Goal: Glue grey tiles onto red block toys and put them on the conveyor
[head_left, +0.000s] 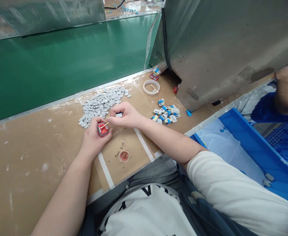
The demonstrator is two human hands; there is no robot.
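My left hand [92, 137] is wrapped round a small red and grey plastic part [103, 130], its red side facing up. Between the thumb and finger of my right hand [129, 116] is a thin wooden stick [105, 125], its tip at the red recess of that part. A small grey piece [118, 115] also sits in the curled fingers of my right hand. Just beyond both hands spreads a pile of flat grey pieces [99, 103]. A shallow round spot of reddish-brown liquid [124, 156] lies on the board nearer to me, with dark crumbs beside it.
Right of my hands is a heap of grey, blue and yellow parts [167, 114]. Behind it lie a white tape ring [151, 87] and a red-blue stack [155, 74]. A metal panel [227, 46] rises at right, above a blue bin [257, 141]. Another person's arm [285, 87] shows far right.
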